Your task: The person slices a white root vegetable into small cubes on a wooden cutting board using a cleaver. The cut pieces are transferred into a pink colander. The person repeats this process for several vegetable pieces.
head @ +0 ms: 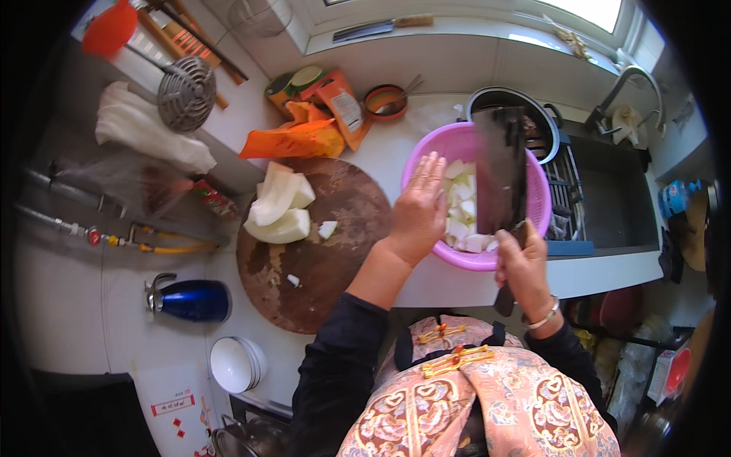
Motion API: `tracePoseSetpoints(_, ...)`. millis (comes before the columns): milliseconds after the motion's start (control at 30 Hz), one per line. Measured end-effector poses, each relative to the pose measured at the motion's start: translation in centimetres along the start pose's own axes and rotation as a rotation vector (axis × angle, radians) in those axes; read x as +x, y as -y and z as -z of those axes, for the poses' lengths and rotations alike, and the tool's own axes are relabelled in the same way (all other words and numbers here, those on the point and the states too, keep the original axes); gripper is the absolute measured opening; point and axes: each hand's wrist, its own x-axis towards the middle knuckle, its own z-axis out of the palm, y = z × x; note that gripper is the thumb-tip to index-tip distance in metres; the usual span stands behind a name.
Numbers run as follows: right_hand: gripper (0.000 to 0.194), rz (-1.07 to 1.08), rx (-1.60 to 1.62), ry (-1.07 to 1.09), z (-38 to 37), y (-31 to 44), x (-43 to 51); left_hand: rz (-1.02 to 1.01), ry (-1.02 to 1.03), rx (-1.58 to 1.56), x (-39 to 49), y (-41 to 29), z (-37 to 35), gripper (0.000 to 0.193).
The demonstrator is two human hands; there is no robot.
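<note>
My right hand (522,260) grips the handle of a cleaver (500,171), whose broad dark blade, slightly blurred, is over the right part of a pink plastic colander (539,194). Pale cut vegetable pieces (461,197) lie in the colander. My left hand (420,205) is at the colander's left side, fingers extended and close together, with nothing seen held in it; its palm is hidden. To the left, large pale vegetable chunks (280,214) rest on a round wooden chopping board (325,274), with a small piece (327,229) beside them.
Behind the colander stands a metal pot (480,94), left of the sink (614,200). A small bowl (386,101) with a spoon and orange bags (297,137) are at the back. A blue jug (194,300) and stacked white bowls (234,364) stand left. Another knife (382,28) lies on the windowsill.
</note>
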Motion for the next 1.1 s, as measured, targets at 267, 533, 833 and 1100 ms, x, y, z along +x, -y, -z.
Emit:
tracePoseSetpoints(267, 0.012, -0.136, -0.035, 0.077, -1.5, -0.6, -0.3, -0.157, -0.022, 0.037, 0.8, -1.2, -1.9, 0.061)
tracePoseSetpoints(533, 0.008, -0.042, 0.0, 0.081, -1.3, -0.7, -0.4, 0.251, 0.014, 0.278, -6.4, 5.6, 2.4, 0.05)
tracePoseSetpoints(833, 0.017, -0.122, -0.036, 0.284, -4.4, -0.8, -1.3, 0.42, 0.118, 0.542, -14.6, 8.7, 8.6, 0.04)
tracePoseSetpoints(1100, 0.014, -0.395, -0.063, 0.665, -9.4, -4.3, 0.0, 0.701, -0.252, 0.577, -20.5, 10.2, 13.1, 0.06)
